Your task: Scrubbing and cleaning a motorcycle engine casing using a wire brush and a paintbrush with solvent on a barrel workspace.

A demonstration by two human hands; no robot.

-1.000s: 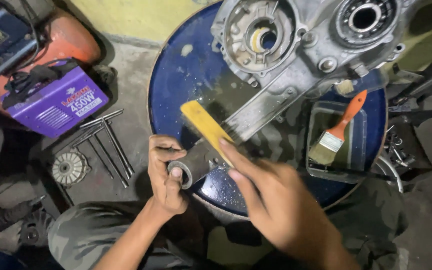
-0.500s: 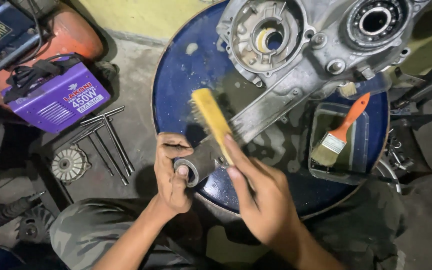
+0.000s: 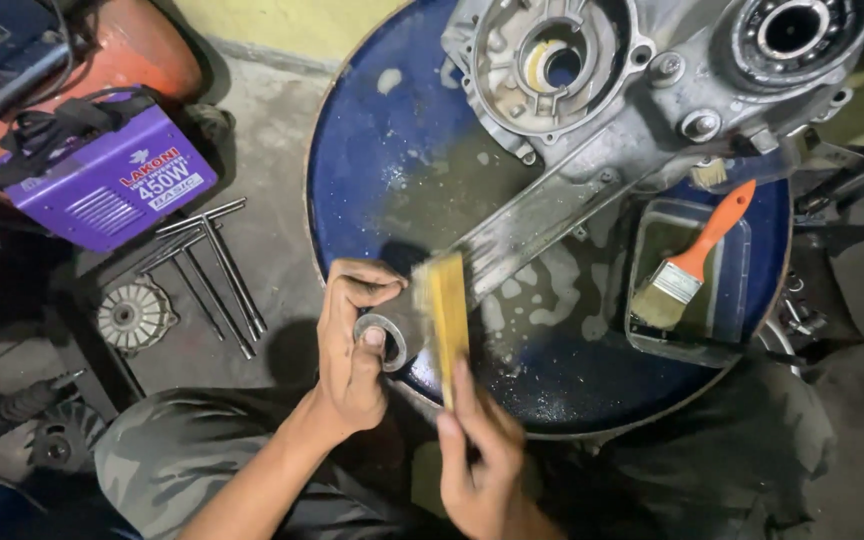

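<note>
- Upper left of the frame: a purple box-shaped machine (image 3: 102, 185) sits on the floor beside an orange housing (image 3: 147, 50).
- Left of centre: long T-handled wrenches (image 3: 214, 265) lie on the concrete, with a small finned metal disc (image 3: 132, 316) just beside them.
- Lower centre: the left hand (image 3: 352, 350) is curled around the ring-shaped end (image 3: 384, 340) of the grey engine casing (image 3: 602, 120), thumb pressed on the ring, fingers wrapped over its edge.
- Just to its right: the right hand (image 3: 482, 455) is closed around the handle of a yellow brush (image 3: 446, 315), whose head lies against the casing's long arm.
- Centre: the casing rests on a wet blue drum top (image 3: 392, 150).
- Right: an orange-handled paintbrush (image 3: 692, 258) lies in a rectangular tray (image 3: 737, 300).
</note>
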